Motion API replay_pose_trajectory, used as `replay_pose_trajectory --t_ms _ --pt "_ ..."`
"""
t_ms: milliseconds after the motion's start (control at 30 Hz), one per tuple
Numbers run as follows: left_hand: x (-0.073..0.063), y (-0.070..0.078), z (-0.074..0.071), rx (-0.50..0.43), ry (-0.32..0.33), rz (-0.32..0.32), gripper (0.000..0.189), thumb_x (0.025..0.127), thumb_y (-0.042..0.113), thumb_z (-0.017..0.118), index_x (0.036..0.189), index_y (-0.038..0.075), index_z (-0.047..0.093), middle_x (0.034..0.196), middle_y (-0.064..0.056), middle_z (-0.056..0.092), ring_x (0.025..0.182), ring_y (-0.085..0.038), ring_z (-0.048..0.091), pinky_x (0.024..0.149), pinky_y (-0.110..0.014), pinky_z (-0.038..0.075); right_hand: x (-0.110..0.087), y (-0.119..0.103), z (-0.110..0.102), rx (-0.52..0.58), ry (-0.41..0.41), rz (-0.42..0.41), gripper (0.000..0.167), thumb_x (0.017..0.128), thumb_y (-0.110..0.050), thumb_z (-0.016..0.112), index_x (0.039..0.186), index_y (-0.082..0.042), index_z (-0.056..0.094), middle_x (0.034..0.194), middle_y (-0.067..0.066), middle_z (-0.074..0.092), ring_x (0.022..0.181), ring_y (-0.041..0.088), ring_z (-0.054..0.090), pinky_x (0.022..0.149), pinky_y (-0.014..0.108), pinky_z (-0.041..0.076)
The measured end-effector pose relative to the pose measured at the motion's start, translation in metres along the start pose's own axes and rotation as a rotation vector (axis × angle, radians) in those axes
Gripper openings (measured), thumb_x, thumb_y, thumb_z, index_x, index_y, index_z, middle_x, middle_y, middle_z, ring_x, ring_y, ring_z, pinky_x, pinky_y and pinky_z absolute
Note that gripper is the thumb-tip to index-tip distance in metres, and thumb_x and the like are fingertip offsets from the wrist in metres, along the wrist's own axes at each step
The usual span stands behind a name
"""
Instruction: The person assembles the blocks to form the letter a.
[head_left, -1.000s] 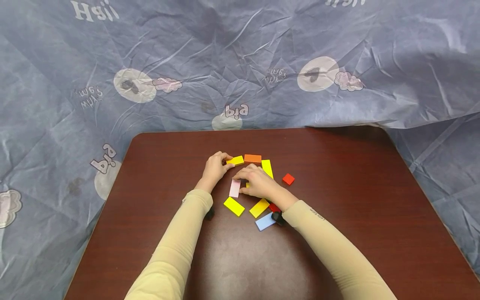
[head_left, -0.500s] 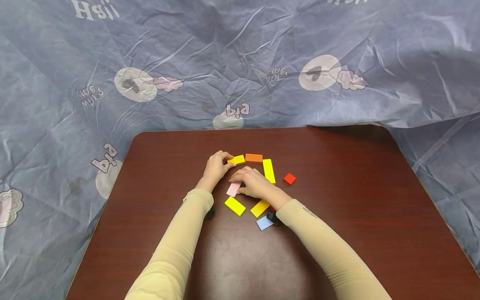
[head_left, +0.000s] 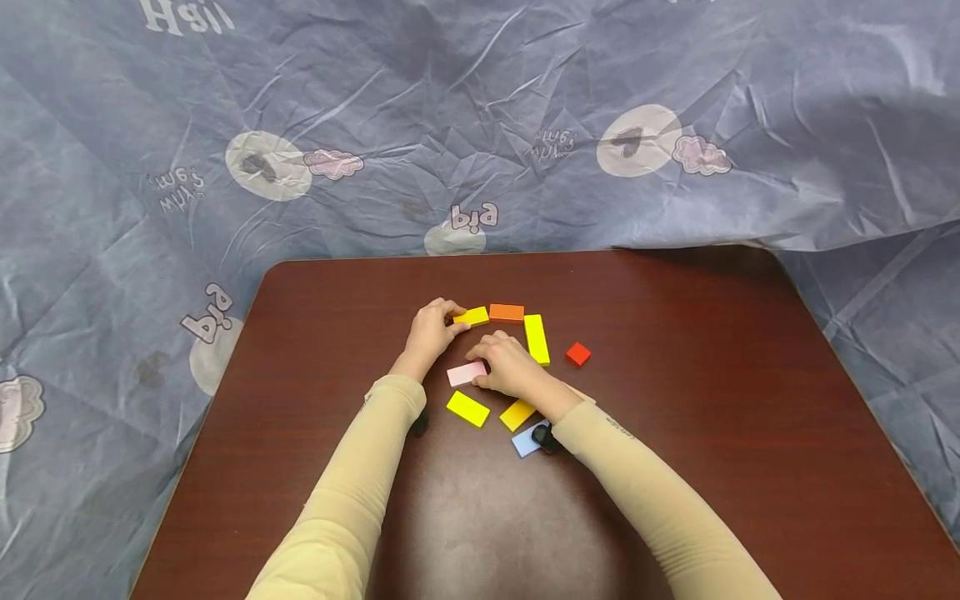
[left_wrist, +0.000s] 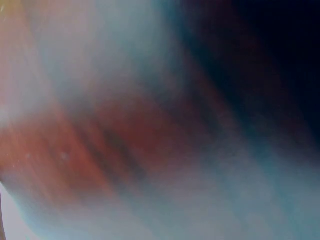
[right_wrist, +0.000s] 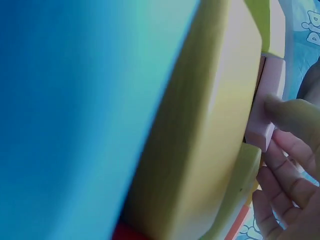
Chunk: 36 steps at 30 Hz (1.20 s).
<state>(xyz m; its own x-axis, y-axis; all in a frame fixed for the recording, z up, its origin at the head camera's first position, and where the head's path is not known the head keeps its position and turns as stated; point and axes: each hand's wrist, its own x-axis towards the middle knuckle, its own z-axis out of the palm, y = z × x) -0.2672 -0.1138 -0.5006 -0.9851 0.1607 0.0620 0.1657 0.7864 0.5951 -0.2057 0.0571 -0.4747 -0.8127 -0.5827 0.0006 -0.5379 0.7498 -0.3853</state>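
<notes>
In the head view my left hand [head_left: 432, 330] pinches the left end of a yellow block [head_left: 475, 316] between thumb and fingers. That block lies just left of an orange block [head_left: 507, 312]. Nearer to me, my right hand [head_left: 512, 367] grips the right end of a pink block [head_left: 463, 374]. The right wrist view has the thumb [right_wrist: 285, 112] on the pink block's [right_wrist: 262, 107] face, with the other fingers curled below it. A second yellow block [head_left: 536, 337] slants down from the orange one, beyond the right hand. The left wrist view is a blur.
On the brown table [head_left: 315, 350], a bright yellow block [head_left: 468, 409] lies nearest the pink one. A deeper yellow block [head_left: 517, 414] and a blue block [head_left: 525, 442] lie partly under the right wrist and its black camera [head_left: 546, 437]. A red block [head_left: 577, 354] sits off right.
The pink block has turned from nearly upright in the head view to nearly level, its free end swinging left. The left hand has stayed on its yellow block.
</notes>
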Motion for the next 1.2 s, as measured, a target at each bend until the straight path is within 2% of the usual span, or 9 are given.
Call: replay_pose_trajectory --t_ms 233,633,900,1200 --pt "0.001 0.001 -0.001 0.009 0.003 -0.001 0.029 0.087 0.026 0.075 0.113 0.014 0.073 0.1 -0.005 0.064 0.09 -0.022 0.06 0.086 -0.032 0.051 -0.007 0.0 -0.002 0.018 -0.002 0.04 0.035 0.083 -0.019 0.08 0.115 -0.007 0.072 0.111 0.009 0.069 0.102 0.027 0.054 0.091 0.043 0.045" --pt "0.001 0.002 -0.002 0.003 -0.021 -0.012 0.03 0.087 0.027 0.075 0.115 0.014 0.072 0.099 -0.005 0.063 0.088 -0.021 0.057 0.084 -0.032 0.05 -0.013 0.008 0.003 0.051 0.087 0.034 0.035 0.081 -0.018 0.081 0.112 -0.006 0.072 0.107 0.008 0.07 0.1 0.026 0.056 0.089 0.04 0.048" --pt "0.001 0.002 -0.002 0.012 -0.022 -0.019 0.031 0.088 0.027 0.074 0.116 0.015 0.072 0.099 -0.005 0.062 0.088 -0.021 0.056 0.084 -0.032 0.049 -0.017 0.012 0.003 0.082 0.067 0.062 0.037 0.083 -0.016 0.079 0.117 -0.005 0.07 0.112 0.009 0.069 0.105 0.026 0.055 0.095 0.038 0.048" --pt "0.0 0.004 -0.002 0.007 -0.03 -0.027 0.03 0.089 0.027 0.073 0.116 0.015 0.072 0.1 -0.005 0.062 0.089 -0.021 0.055 0.085 -0.034 0.049 -0.019 0.013 0.002 0.106 0.062 0.072 0.039 0.084 -0.015 0.077 0.12 -0.005 0.069 0.114 0.009 0.068 0.106 0.025 0.056 0.095 0.038 0.049"
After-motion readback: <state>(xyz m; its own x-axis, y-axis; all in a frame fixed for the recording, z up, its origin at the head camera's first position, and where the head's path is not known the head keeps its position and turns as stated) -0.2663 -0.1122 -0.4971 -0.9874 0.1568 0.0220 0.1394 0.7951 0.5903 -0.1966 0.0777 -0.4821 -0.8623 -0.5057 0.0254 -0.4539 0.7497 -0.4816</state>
